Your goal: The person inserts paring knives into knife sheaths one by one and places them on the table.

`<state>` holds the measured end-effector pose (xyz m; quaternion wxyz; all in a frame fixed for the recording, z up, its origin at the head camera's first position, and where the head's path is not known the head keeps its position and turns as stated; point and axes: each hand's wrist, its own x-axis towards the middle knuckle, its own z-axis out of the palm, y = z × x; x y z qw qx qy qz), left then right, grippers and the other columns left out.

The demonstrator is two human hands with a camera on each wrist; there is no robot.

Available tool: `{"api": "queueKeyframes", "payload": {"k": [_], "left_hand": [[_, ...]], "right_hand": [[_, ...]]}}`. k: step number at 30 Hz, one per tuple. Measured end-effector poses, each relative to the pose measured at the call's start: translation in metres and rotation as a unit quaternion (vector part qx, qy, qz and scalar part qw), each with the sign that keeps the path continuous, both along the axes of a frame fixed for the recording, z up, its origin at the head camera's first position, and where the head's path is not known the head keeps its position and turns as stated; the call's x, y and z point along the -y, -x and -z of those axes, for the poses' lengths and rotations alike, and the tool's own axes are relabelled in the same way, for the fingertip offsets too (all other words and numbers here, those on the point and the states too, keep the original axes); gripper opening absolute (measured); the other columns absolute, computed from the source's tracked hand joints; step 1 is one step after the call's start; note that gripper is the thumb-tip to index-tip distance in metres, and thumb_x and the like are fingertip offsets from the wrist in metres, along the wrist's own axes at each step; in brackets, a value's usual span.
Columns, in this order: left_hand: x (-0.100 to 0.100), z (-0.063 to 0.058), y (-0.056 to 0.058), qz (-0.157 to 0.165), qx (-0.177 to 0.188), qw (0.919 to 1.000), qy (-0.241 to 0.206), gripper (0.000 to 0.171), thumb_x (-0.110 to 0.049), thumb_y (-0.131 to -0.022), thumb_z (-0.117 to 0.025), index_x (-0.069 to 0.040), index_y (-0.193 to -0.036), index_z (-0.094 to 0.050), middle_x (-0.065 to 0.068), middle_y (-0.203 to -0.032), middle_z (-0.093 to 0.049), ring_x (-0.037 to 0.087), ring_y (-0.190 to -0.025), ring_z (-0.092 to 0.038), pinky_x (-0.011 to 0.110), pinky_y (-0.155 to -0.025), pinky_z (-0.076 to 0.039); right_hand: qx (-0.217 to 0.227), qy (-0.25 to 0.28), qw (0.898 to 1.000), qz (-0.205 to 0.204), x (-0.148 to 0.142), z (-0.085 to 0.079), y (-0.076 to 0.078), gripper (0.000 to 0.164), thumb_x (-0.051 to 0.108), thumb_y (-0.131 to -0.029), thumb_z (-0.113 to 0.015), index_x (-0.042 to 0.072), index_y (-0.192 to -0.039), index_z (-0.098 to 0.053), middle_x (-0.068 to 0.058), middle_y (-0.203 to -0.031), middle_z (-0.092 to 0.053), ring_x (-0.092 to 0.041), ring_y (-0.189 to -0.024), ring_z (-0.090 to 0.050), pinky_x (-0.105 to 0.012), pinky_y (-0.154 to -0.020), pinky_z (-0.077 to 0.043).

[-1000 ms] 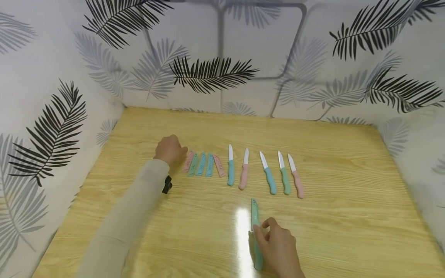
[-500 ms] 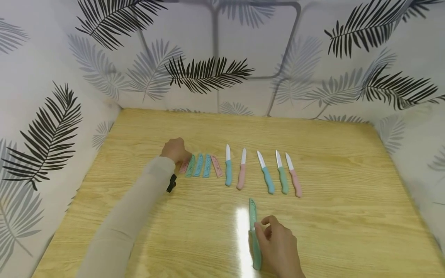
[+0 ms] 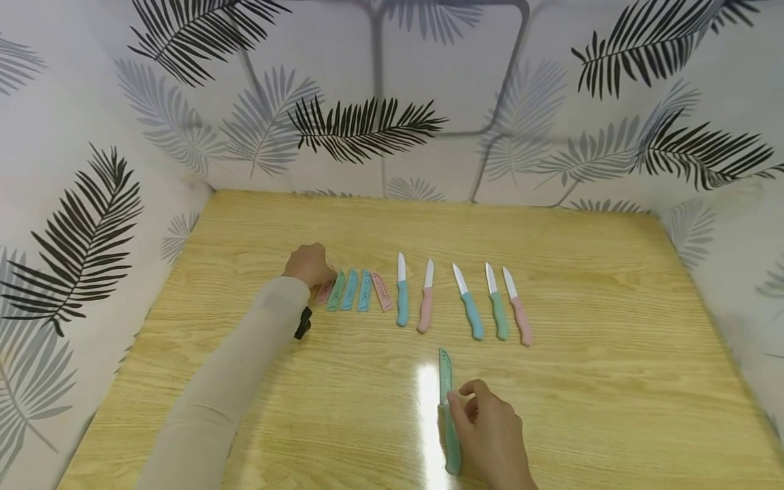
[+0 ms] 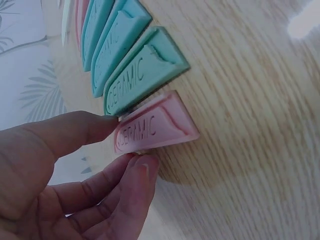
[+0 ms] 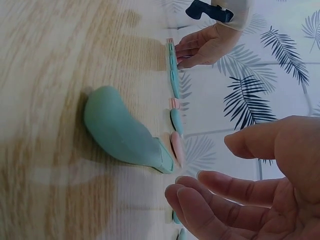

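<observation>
My left hand (image 3: 309, 264) is at the left end of a row of knife sheaths. In the left wrist view its thumb and fingertips pinch the narrow end of a pink sheath (image 4: 157, 125) marked CERAMIC. A green sheath (image 4: 147, 72) lies right beside that one, then two blue sheaths (image 3: 357, 291) and a slanted pink sheath (image 3: 381, 291). Near the front edge lies a green-handled knife (image 3: 452, 442) with its blade hidden inside a green sheath (image 3: 445, 374). My right hand (image 3: 490, 429) hovers just right of this knife, fingers loosely bent, thumb apart from them, holding nothing.
Several bare white-bladed knives lie in a row right of the sheaths: a blue one (image 3: 402, 303), a pink one (image 3: 425, 309), another blue one (image 3: 473, 316), a green one (image 3: 499, 316) and another pink one (image 3: 522, 320). Leaf-patterned cloth (image 3: 429, 163) rises behind the wooden table (image 3: 612, 381).
My left hand has moved slightly right and down onto the leftmost pink sheath and now pinches it. The right hand has stayed beside the sheathed green knife.
</observation>
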<state>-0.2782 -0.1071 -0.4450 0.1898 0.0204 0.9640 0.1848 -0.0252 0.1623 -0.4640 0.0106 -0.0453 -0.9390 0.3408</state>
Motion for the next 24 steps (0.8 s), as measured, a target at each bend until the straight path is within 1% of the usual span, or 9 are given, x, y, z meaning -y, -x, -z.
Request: {"api": "queueKeyframes", "payload": {"k": [3,6,9,13,16,21,24], "left_hand": [[-0.001,0.003,0.002,0.004,-0.009,0.9999,0.003,0.022,-0.020,-0.086,-0.066,0.000,-0.091,-0.060,0.007,-0.076,-0.054,0.018,-0.062,-0.047,0.028,-0.053,-0.040],[-0.002,0.006,0.003,0.007,-0.013,0.9999,0.006,0.019,-0.020,-0.086,-0.067,-0.003,-0.083,-0.058,0.005,-0.070,-0.053,0.016,-0.059,-0.046,0.027,-0.051,-0.040],[-0.003,0.007,0.004,0.007,-0.013,0.9998,0.009,0.018,-0.019,-0.086,-0.067,-0.003,-0.081,-0.058,0.004,-0.068,-0.052,0.016,-0.057,-0.046,0.026,-0.049,-0.039],[-0.004,0.008,0.004,-0.001,-0.014,0.9999,0.005,0.020,-0.020,-0.085,-0.068,-0.002,-0.082,-0.061,0.004,-0.066,-0.053,0.015,-0.055,-0.046,0.026,-0.047,-0.039],[-0.006,0.008,0.004,-0.005,-0.017,0.9998,0.005,0.022,-0.022,-0.084,-0.070,-0.002,-0.079,-0.061,0.004,-0.064,-0.052,0.015,-0.054,-0.045,0.026,-0.047,-0.038],[-0.008,0.012,0.005,-0.009,-0.032,0.9994,0.013,0.026,-0.025,-0.083,-0.072,-0.005,-0.073,-0.058,0.004,-0.064,-0.054,0.016,-0.055,-0.048,0.027,-0.047,-0.040],[-0.008,0.014,0.005,-0.014,-0.047,0.9988,0.010,0.028,-0.026,-0.082,-0.073,-0.006,-0.072,-0.056,0.005,-0.065,-0.055,0.017,-0.056,-0.048,0.028,-0.047,-0.040]], "right_hand": [[0.002,0.002,1.000,0.001,0.000,0.000,0.000,0.027,0.025,-0.094,-0.062,-0.001,-0.099,-0.064,0.005,-0.063,-0.058,-0.004,-0.055,-0.055,-0.021,-0.050,-0.047],[0.005,0.004,1.000,0.003,0.000,0.000,-0.001,0.028,0.026,-0.094,-0.061,-0.001,-0.100,-0.064,0.005,-0.064,-0.058,-0.004,-0.056,-0.054,-0.021,-0.051,-0.047],[0.005,0.004,1.000,0.003,-0.001,0.000,-0.001,0.028,0.027,-0.094,-0.061,-0.001,-0.100,-0.064,0.005,-0.064,-0.059,-0.004,-0.056,-0.055,-0.021,-0.051,-0.047],[0.001,0.004,1.000,0.000,-0.002,0.001,-0.001,0.028,0.026,-0.094,-0.061,-0.001,-0.099,-0.065,0.006,-0.064,-0.059,-0.003,-0.056,-0.055,-0.020,-0.051,-0.047],[-0.005,0.007,1.000,-0.004,-0.003,0.002,-0.001,0.027,0.025,-0.094,-0.061,-0.002,-0.098,-0.065,0.006,-0.063,-0.058,-0.003,-0.056,-0.054,-0.020,-0.051,-0.048],[-0.006,0.011,1.000,-0.007,-0.003,0.003,-0.002,0.027,0.025,-0.094,-0.062,-0.002,-0.097,-0.065,0.006,-0.063,-0.058,-0.003,-0.056,-0.055,-0.020,-0.052,-0.049],[-0.002,0.013,1.000,-0.006,-0.004,0.003,-0.002,0.028,0.025,-0.094,-0.062,-0.003,-0.097,-0.065,0.005,-0.064,-0.059,-0.004,-0.057,-0.056,-0.021,-0.052,-0.050]]}}
